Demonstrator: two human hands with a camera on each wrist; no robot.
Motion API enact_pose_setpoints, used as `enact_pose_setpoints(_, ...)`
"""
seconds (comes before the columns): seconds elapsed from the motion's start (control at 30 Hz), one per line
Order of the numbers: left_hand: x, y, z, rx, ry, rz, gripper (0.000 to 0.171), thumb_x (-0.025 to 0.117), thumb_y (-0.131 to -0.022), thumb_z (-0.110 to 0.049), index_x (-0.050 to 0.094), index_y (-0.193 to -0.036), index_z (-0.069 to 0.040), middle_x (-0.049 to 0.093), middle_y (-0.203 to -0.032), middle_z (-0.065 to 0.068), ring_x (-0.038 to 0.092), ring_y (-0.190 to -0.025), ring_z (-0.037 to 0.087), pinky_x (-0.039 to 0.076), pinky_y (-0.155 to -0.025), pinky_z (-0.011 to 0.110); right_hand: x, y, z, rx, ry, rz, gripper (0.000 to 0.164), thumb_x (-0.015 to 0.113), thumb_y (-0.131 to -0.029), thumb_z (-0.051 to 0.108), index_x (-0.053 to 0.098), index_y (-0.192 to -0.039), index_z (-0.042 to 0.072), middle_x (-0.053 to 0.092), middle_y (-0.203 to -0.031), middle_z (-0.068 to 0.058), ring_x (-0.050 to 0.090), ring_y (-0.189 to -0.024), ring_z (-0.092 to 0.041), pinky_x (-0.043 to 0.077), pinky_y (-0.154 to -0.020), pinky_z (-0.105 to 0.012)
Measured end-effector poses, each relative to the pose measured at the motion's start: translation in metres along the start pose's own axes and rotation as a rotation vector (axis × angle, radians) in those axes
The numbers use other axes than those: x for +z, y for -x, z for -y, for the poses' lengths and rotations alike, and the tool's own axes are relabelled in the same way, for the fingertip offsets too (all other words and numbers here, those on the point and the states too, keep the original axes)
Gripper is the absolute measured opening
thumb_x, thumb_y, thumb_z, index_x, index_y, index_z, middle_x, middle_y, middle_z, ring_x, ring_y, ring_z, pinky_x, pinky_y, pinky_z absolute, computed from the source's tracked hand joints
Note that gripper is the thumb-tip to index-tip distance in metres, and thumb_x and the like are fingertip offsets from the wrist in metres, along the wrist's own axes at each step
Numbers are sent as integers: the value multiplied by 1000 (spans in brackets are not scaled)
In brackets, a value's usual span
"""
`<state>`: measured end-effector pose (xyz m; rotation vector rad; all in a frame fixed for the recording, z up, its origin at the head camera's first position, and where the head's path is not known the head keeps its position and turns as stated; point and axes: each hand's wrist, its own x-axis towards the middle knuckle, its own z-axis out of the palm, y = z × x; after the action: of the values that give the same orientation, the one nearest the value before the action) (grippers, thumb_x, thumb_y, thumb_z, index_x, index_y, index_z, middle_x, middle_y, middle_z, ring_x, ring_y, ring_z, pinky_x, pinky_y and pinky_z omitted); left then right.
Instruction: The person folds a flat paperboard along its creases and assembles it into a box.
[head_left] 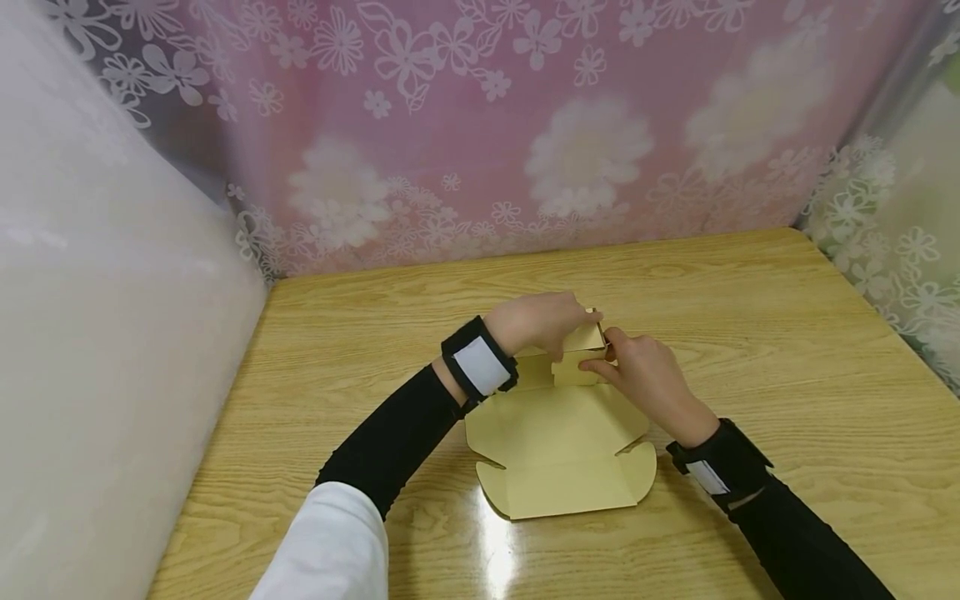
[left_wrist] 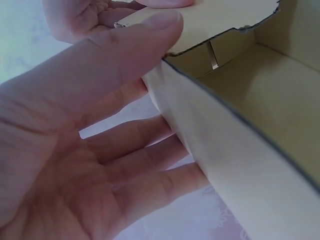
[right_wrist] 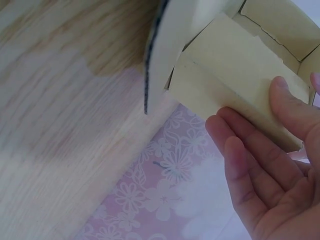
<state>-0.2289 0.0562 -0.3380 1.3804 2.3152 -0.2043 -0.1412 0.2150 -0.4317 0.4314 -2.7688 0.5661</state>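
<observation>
A yellowish cardboard box (head_left: 558, 433), partly folded, lies on the table with its lid panel spread flat toward me. My left hand (head_left: 540, 323) reaches over the far wall; in the left wrist view its thumb lies at the box's top corner and its fingers lie against the outside of the wall (left_wrist: 240, 160). At the right end, my right hand (head_left: 651, 375) pinches a folded side flap (right_wrist: 235, 65), thumb on the inner side and fingers outside. Parts of the far wall are hidden behind the left hand in the head view.
The box rests on a wood-grain table (head_left: 360, 333). A pink floral curtain (head_left: 465, 150) hangs along the back edge, a white sheet (head_left: 112, 292) stands at the left, and another floral sheet (head_left: 892, 225) is at the right.
</observation>
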Motion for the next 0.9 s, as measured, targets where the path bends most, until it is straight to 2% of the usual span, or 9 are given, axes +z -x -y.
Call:
enact_pose_setpoints(0.13, 0, 0, 0, -2, -7, -3, 81, 76, -90, -11, 32, -158, -13, 42, -67, -4, 37, -60, 9, 33, -58, 20, 1, 0, 0, 2, 2, -6, 35, 83, -81, 24, 64, -90, -5, 66, -66, -13, 49, -41, -12, 38, -40, -27)
enact_pose_setpoints(0.4, 0, 2, -1, -5, 0, 3, 75, 69, -93, -6, 32, -158, -15, 30, -61, -5, 29, -54, 8, 27, -55, 20, 2, 1, 1, -3, -11, -36, 31, 83, -82, 21, 63, -85, -3, 68, -67, -14, 55, -44, -17, 43, -41, -30)
enact_pose_setpoints(0.9, 0, 4, -1, -2, 15, -3, 72, 67, -94, -4, 34, -157, -15, 30, -61, -4, 28, -54, 8, 26, -54, 20, 4, 0, 3, 4, 9, -63, 31, 82, -83, 19, 59, -82, -1, 65, -64, -13, 51, -41, -16, 39, -40, -29)
